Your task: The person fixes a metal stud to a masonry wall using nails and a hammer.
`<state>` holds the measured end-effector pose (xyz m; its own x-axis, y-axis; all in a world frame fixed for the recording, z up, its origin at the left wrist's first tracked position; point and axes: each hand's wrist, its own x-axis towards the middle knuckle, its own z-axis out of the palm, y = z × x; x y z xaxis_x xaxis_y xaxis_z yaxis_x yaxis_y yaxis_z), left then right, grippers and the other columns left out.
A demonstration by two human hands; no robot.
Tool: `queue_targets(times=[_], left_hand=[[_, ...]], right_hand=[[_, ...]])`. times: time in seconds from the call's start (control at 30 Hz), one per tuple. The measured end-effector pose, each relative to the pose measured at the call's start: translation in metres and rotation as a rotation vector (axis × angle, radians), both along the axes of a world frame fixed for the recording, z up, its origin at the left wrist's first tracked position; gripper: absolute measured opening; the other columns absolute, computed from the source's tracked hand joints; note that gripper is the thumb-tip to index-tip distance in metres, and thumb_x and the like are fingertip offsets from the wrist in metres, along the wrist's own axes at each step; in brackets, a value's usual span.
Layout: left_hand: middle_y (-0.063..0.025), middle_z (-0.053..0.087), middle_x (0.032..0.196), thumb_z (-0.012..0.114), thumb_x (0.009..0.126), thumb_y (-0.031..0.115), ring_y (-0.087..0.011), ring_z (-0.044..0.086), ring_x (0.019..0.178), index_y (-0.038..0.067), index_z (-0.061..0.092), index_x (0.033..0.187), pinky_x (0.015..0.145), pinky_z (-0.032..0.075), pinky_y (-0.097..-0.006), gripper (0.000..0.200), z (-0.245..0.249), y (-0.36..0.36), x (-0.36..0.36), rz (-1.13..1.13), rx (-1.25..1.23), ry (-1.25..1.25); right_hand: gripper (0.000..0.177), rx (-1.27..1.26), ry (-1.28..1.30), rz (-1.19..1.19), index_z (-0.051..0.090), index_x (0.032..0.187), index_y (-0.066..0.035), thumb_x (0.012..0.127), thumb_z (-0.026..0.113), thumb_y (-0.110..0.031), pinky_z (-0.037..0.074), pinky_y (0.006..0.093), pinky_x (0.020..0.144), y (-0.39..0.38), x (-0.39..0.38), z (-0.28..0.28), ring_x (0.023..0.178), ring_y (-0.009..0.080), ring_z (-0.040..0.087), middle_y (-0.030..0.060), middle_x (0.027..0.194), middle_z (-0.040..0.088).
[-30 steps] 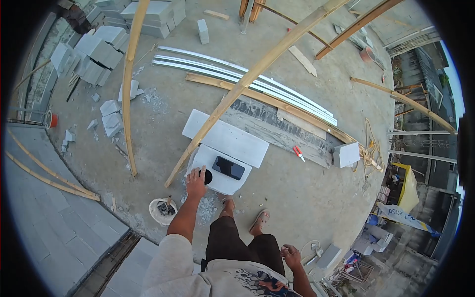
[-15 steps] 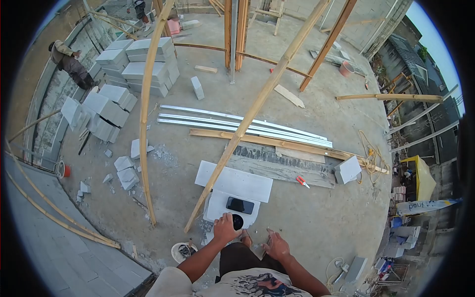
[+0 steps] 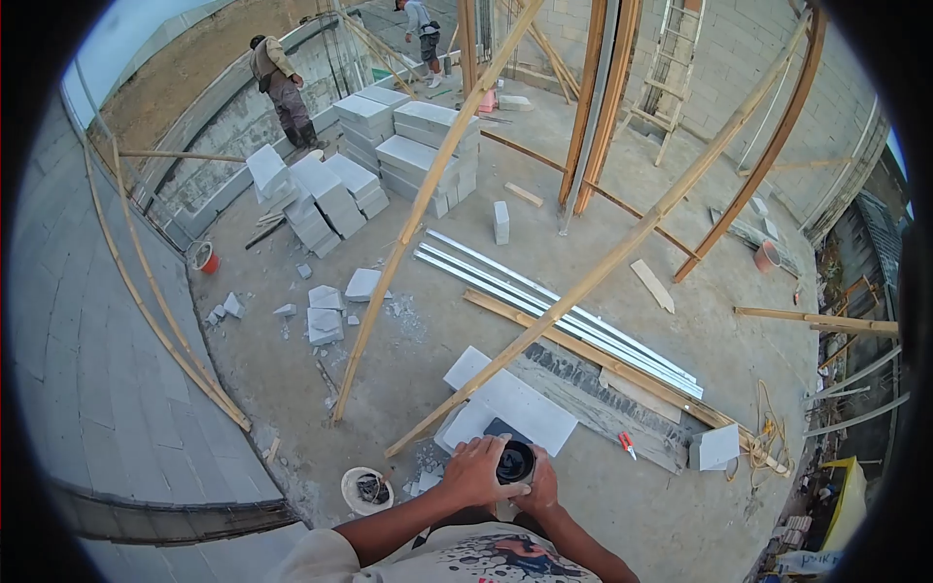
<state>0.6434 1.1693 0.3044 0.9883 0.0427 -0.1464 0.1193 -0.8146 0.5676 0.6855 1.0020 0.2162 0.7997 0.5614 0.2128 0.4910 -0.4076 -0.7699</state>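
Observation:
A round black cup-like container (image 3: 515,462), dark inside, is between my two hands in front of my body. My left hand (image 3: 474,474) has its fingers closed about the container's left side, the thumb along the near edge. On the opposite side, my right hand (image 3: 542,486) is wrapped round it. Just beyond lies a dark phone (image 3: 499,428), partly covered by my fingers and the container. It rests on a pale block (image 3: 468,424), and a longer white block (image 3: 530,408) sits right behind.
A slanting bamboo pole (image 3: 583,288) crosses ahead, with another pole (image 3: 400,251) to its left. A white bucket (image 3: 367,493) stands at my left. Metal channels (image 3: 573,321), a red-and-white tube (image 3: 627,444) and stacked blocks (image 3: 418,160) lie further out. Two people (image 3: 282,87) work at the back left.
My right hand, formerly apart with fingers spread, has come to the container. My left hand still holds it, now with the right. The view has swung left.

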Motion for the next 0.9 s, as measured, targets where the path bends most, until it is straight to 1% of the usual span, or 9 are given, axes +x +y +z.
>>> queue_targets(times=[0.07,0.13,0.23,0.37,0.5,0.6,0.67,0.8,0.9], left_hand=[[-0.0208,0.055,0.126,0.07,0.075,0.059,-0.0335,0.058,0.111,0.001,0.043,0.135,0.096,0.043,-0.0434,0.089,0.008,0.006,-0.006,0.007,-0.036,-0.109],[-0.0189,0.053,0.13,0.061,0.084,0.061,-0.0277,0.058,0.111,0.001,0.038,0.14,0.098,0.041,-0.0388,0.086,0.002,0.013,-0.014,0.171,-0.658,-0.363],[-0.017,0.056,0.127,0.057,0.092,0.048,-0.0215,0.058,0.109,0.001,0.039,0.141,0.093,0.045,-0.0349,0.07,-0.053,0.02,-0.036,0.472,-0.927,-0.339],[-0.0192,0.063,0.116,0.05,0.093,0.055,-0.0243,0.061,0.108,-0.002,0.051,0.129,0.092,0.046,-0.0346,0.068,-0.135,0.014,-0.085,0.827,-0.703,0.064],[-0.0258,0.059,0.124,0.056,0.084,0.065,-0.0372,0.058,0.115,-0.002,0.057,0.125,0.096,0.045,-0.0417,0.078,-0.22,-0.006,-0.161,0.756,-0.402,0.507],[-0.0256,0.064,0.116,0.056,0.083,0.065,-0.0378,0.061,0.11,-0.001,0.064,0.115,0.093,0.047,-0.0414,0.075,-0.295,-0.031,-0.227,0.769,-0.283,0.577],[-0.0248,0.067,0.102,0.052,0.084,0.065,-0.0394,0.064,0.1,0.001,0.07,0.099,0.085,0.049,-0.0438,0.068,-0.358,-0.046,-0.265,0.568,-0.216,0.484],[-0.0235,0.067,0.093,0.046,0.088,0.063,-0.0419,0.063,0.09,0.003,0.068,0.089,0.076,0.049,-0.049,0.064,-0.357,-0.076,-0.273,0.521,-0.158,0.604],[-0.0235,0.068,0.094,0.052,0.086,0.061,-0.0404,0.064,0.092,0.002,0.07,0.092,0.079,0.05,-0.0454,0.062,-0.325,-0.08,-0.252,0.637,-0.224,0.635]], right_hand=[[0.083,0.144,-0.017,0.017,0.041,0.123,0.002,0.06,0.087,-0.024,0.051,0.041,0.081,0.0,0.013,0.012,0.096,0.0372,0.062,0.0204,0.108,0.058],[0.081,0.178,0.009,0.053,0.043,0.121,0.003,0.06,0.089,-0.024,0.05,0.0384,0.083,0.003,0.029,0.059,0.096,0.0333,0.063,0.0194,0.105,0.06],[0.076,0.259,-0.133,0.127,0.047,0.119,0.001,0.06,0.088,-0.024,0.051,0.0385,0.08,0.004,0.053,0.122,0.093,0.0334,0.063,0.018,0.102,0.06],[0.083,0.34,-0.294,0.293,0.047,0.122,0.004,0.056,0.09,-0.024,0.05,0.0384,0.082,-0.005,0.083,0.19,0.093,0.0319,0.063,0.0177,0.105,0.061],[0.083,0.424,-0.323,0.401,0.046,0.122,0.003,0.059,0.09,-0.027,0.05,0.0388,0.081,-0.025,0.091,0.249,0.095,0.0336,0.065,0.0214,0.108,0.063],[0.084,0.55,-0.375,0.452,0.046,0.124,0.003,0.061,0.09,-0.03,0.05,0.0381,0.081,-0.034,0.09,0.286,0.094,0.0338,0.065,0.022,0.105,0.064],[0.084,0.563,-0.386,0.47,0.045,0.126,0.002,0.063,0.09,-0.032,0.049,0.0371,0.08,-0.042,0.093,0.308,0.092,0.0331,0.066,0.0234,0.104,0.065],[0.073,0.468,-0.386,0.534,0.047,0.126,0.001,0.072,0.085,-0.028,0.049,0.0347,0.079,-0.055,0.09,0.338,0.089,0.0299,0.068,0.0244,0.106,0.066],[0.047,0.764,-0.328,0.345,0.052,0.122,-0.006,0.082,0.075,-0.017,0.049,0.0355,0.078,-0.044,0.067,0.347,0.085,0.0265,0.067,0.0208,0.101,0.069]])
